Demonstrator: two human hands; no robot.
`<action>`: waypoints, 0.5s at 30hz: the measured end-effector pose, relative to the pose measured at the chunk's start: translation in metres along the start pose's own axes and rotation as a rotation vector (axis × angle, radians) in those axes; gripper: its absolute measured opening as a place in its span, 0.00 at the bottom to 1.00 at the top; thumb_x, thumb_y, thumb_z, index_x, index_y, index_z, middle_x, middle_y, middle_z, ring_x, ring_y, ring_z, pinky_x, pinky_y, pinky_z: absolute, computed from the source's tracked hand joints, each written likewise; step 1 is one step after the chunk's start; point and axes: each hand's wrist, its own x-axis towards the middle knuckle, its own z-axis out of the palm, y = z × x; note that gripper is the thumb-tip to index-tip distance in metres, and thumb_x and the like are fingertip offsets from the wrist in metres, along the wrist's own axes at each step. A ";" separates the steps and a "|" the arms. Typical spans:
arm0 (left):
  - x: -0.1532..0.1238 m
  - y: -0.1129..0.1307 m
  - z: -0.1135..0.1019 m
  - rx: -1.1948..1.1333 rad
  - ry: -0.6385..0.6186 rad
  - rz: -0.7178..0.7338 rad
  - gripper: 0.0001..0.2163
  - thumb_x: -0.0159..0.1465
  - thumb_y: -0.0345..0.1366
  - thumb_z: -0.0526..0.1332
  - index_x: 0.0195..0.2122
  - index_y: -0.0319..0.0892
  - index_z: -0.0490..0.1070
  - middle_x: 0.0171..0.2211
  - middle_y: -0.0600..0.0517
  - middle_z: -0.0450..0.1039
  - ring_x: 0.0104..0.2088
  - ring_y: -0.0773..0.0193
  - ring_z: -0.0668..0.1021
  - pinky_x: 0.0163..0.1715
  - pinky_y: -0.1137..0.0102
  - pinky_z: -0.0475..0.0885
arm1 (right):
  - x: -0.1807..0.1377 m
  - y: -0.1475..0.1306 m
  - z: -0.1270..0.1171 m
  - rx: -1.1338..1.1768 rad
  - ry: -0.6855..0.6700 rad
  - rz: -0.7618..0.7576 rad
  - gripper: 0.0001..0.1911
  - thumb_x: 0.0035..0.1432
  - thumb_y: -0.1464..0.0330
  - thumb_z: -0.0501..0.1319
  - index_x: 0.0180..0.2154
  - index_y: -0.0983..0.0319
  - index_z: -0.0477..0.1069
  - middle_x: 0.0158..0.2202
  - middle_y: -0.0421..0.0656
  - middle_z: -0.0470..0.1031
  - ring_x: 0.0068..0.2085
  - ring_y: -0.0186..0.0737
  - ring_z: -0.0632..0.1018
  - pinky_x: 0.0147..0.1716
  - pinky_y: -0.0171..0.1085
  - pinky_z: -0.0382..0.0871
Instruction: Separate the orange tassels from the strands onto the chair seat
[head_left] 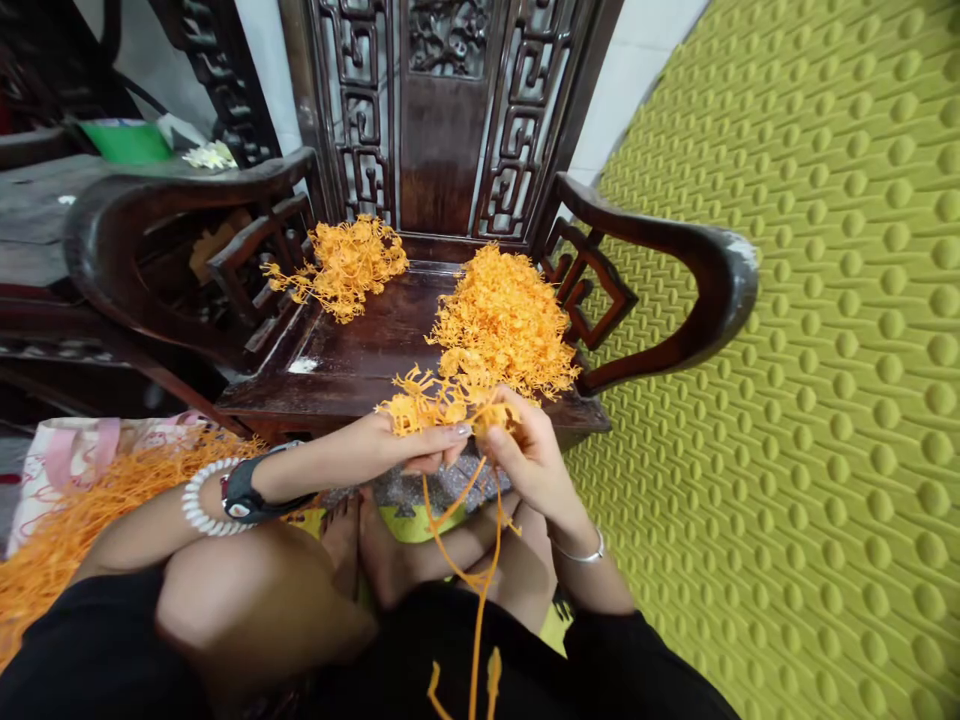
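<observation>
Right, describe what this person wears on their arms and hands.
The left hand has grey-painted nails; its wrist bears a black watch with a rounded case beside a white bead bracelet. The right hand has a thin silver bangle at the wrist. Both forearms are bare, no sleeves.

Glossy dark carved-wood chair (pixel 360 360); orange plastic sprues (pixel 502 320); bumpy mat (pixel 825 400).

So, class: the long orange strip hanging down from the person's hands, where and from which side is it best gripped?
Probably on the bare stem of the orange strip just below the hands, pinched from the sides. There it hangs straight and thin, clear of the frilly cluster that the left hand and right hand pinch between them.
</observation>
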 end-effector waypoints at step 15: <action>-0.023 0.006 0.006 -0.193 0.014 -0.302 0.04 0.58 0.34 0.62 0.28 0.42 0.73 0.26 0.56 0.70 0.33 0.68 0.74 0.36 0.76 0.69 | -0.036 -0.010 0.021 0.599 0.177 0.198 0.31 0.67 0.58 0.47 0.13 0.62 0.52 0.09 0.34 0.49 0.12 0.26 0.55 0.14 0.29 0.53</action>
